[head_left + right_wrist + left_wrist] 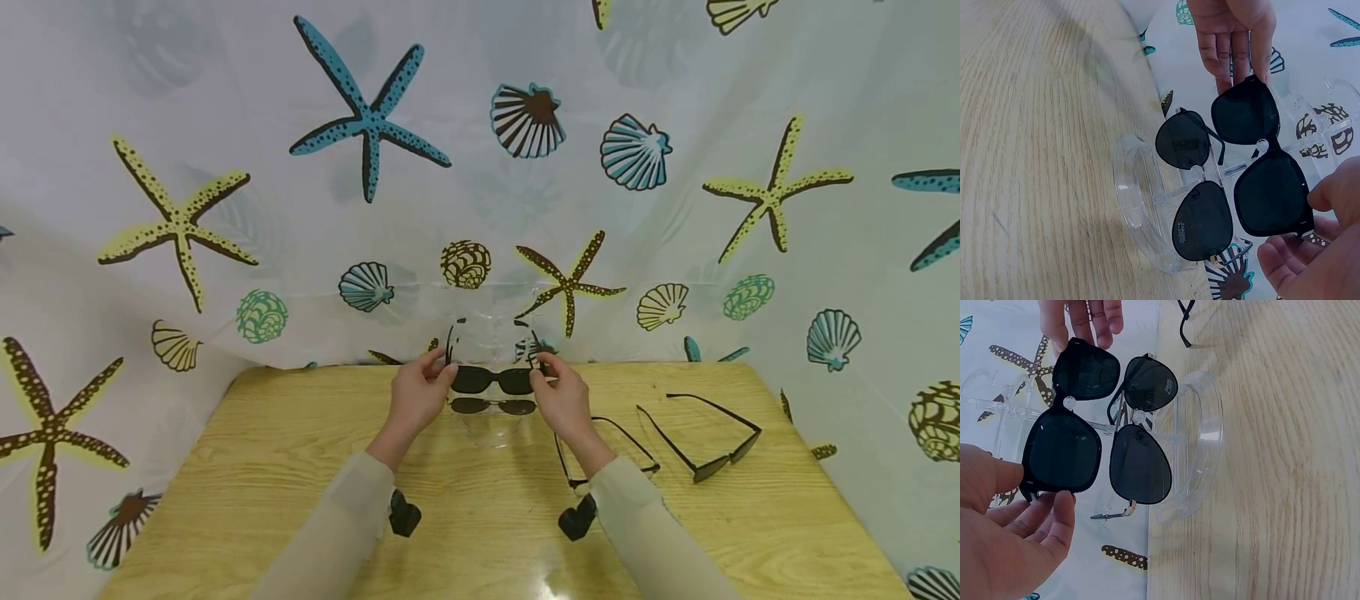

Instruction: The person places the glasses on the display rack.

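At 9 and 3 o'clock on the black sunglasses (482, 380), left hand (418, 393) and right hand (562, 400) pinch outer corners (1029, 487); likely light, stiff, scratchable: hold there, off lenses (1272, 194).

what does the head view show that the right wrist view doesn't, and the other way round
Only the head view: thin-framed glasses and dark open sunglasses on the right of the table, plus both sleeves.

Only the right wrist view: pale lettering on a lens of the metal-framed sunglasses.

Both: the left hand and right hand holding the black sunglasses, the metal-framed pair, the clear stand, table and printed cloth.
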Demonstrator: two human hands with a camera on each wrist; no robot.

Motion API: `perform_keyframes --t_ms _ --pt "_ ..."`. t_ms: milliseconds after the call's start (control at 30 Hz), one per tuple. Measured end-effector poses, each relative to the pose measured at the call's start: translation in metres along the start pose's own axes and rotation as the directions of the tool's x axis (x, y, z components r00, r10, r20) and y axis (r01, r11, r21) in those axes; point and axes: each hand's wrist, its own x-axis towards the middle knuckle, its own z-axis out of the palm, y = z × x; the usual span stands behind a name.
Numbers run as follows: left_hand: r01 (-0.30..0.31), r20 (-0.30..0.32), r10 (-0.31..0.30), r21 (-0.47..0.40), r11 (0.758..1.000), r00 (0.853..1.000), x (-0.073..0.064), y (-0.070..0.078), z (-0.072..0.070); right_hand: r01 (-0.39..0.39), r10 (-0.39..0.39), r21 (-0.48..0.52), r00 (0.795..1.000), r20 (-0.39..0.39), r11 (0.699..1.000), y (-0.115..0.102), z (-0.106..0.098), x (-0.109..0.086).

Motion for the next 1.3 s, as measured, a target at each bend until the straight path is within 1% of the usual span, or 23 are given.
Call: perform_keyframes --t_ms 333,467,567,667,733,900,1000,1133,1233,1300 --pt "-0.015 -0.012 0.016 0.008 1.0 1.0 0.0 -0.001 0.0 0.002 -0.002 -0.005 1.0 -0.001 1.0 0.001 0.001 0.001" --pt "-0.031 -0.015 0.031 0.01 0.999 0.999 -0.001 -0.002 -0.002 -0.005 0.005 -0.004 1.0 -0.007 1.0 0.001 0.0 0.001" --pt "-0.044 -0.016 0.044 -0.001 0.999 0.999 -0.004 -0.001 -0.003 -0.01 0.01 -0.007 1.0 -0.008 1.0 0.001 -0.003 0.0" --pt "-0.055 -0.018 0.055 -0.017 0.998 0.998 -0.008 -0.001 -0.005 -0.014 0.014 -0.011 1.0 0.001 1.0 0.001 -0.01 -0.003" --pt "-0.05 -0.023 0.049 -0.02 0.999 0.999 -0.013 -0.001 -0.006 -0.017 0.017 -0.013 1.0 0.012 1.0 0.003 -0.016 -0.006" --pt "-0.029 -0.042 0.028 -0.014 0.999 0.999 -0.031 -0.001 -0.008 -0.017 0.017 -0.021 1.0 0.023 1.0 0.01 -0.033 -0.014" --pt "-0.014 -0.034 0.013 -0.029 0.999 0.999 -0.043 -0.005 -0.002 -0.016 0.016 -0.013 0.999 0.028 1.0 0.016 -0.045 -0.02" --pt "-0.013 0.008 0.013 -0.074 0.997 1.0 -0.058 -0.011 0.015 -0.022 0.022 -0.012 0.999 0.029 1.0 0.026 -0.063 -0.031" --pt "-0.037 0.059 0.043 -0.103 0.994 0.997 -0.07 -0.012 0.029 -0.03 0.03 -0.022 0.999 0.012 0.999 0.035 -0.076 -0.038" --pt "-0.053 0.102 0.066 -0.123 0.991 0.993 -0.077 -0.011 0.039 -0.04 0.04 -0.027 0.999 0.002 0.999 0.041 -0.084 -0.043"
